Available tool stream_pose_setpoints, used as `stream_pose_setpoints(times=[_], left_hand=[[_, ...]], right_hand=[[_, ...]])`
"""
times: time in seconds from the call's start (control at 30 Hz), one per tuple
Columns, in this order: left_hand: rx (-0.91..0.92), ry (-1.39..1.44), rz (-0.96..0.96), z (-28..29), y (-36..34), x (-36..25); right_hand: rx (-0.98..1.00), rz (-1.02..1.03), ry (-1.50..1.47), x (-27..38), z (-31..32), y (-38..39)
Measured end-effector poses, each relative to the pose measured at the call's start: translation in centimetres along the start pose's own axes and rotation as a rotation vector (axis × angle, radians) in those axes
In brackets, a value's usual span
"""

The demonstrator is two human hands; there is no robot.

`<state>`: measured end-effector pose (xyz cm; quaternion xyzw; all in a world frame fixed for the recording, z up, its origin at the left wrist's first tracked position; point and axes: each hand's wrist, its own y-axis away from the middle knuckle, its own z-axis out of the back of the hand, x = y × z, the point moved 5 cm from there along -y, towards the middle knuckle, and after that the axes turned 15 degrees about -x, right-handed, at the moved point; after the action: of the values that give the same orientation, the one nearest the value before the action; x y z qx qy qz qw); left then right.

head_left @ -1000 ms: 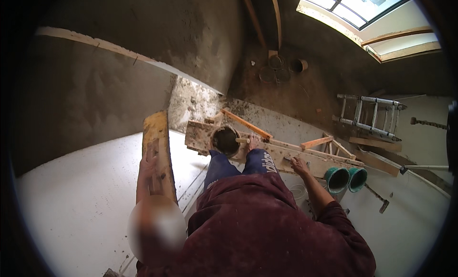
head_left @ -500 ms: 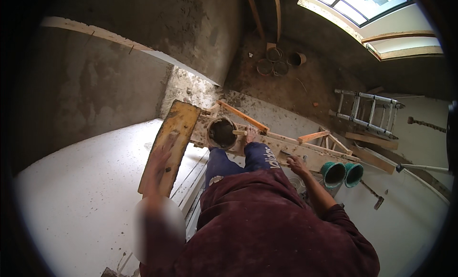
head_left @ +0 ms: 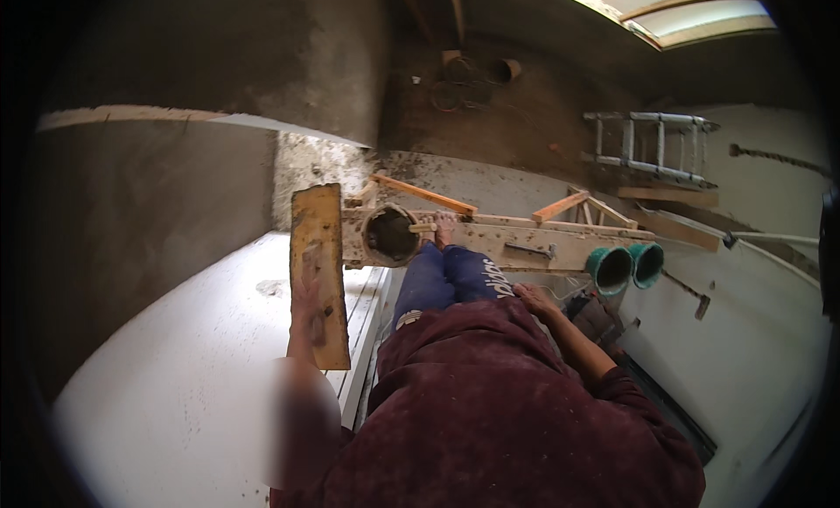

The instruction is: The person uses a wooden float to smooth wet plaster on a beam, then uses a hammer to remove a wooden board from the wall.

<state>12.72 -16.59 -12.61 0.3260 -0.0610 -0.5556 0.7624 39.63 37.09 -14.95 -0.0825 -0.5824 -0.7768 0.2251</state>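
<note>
My left hand (head_left: 307, 294) is closed on the grip of a long yellow plastering float (head_left: 325, 224), its board stained with mortar and held upright in the picture. The hand is somewhat dark and blurred. My right hand (head_left: 530, 295) is beside my right thigh, fingers loosely apart as far as they show, with nothing visible in it. A hammer (head_left: 530, 249) lies on the wooden plank (head_left: 490, 237) just beyond that hand. Left of my legs on the plank stands a bucket (head_left: 391, 235) of dark mortar, a wooden handle (head_left: 422, 228) projecting over its rim.
Two green buckets (head_left: 609, 272) stand right of the plank's end. Farther off lie a metal ladder (head_left: 649, 147), a mixing rod (head_left: 779, 155) and several dark buckets (head_left: 464, 70). Timber braces (head_left: 424, 195) run along the plank's far side. A rough plastered wall (head_left: 157, 202) rises at left.
The float has swung from a slant to nearly upright in the picture. My right hand has drawn back from beside the hammer toward my thigh. The whole view has turned.
</note>
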Motion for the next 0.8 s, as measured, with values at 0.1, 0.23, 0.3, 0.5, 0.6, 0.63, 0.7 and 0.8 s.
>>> stream_pose_setpoints(times=[0.1,0.23,0.3,0.5,0.6,0.63,0.7,0.8], left_hand=[[-0.022,0.087,-0.021,-2.2,-1.1,-0.1],[-0.153,0.05,-0.039,-6.4,-3.4,3.6],[-0.107,0.054,0.048,-7.6,-3.4,1.4],[-0.067,0.433,0.199,-11.8,-1.4,-2.9],[-0.12,0.38,0.197,-18.3,-3.1,0.6],[-0.119,0.344,0.232,-19.9,-3.1,0.5],[-0.128,0.268,0.312,-22.6,-3.6,-0.1],[-0.1,0.33,0.372,-25.8,-3.2,2.5]], right_hand=[[0.051,0.088,0.019,3.8,-0.7,3.2],[0.065,0.151,0.028,7.9,-1.7,5.6],[0.003,0.191,0.137,7.8,-2.1,5.3],[0.016,0.168,0.303,3.7,-0.7,4.0],[0.206,0.53,0.689,-2.1,-0.7,2.0],[0.211,0.528,0.776,-2.8,-0.4,1.4],[0.125,0.181,0.68,-2.0,0.3,1.6],[0.088,0.314,0.709,1.3,1.8,1.7]])
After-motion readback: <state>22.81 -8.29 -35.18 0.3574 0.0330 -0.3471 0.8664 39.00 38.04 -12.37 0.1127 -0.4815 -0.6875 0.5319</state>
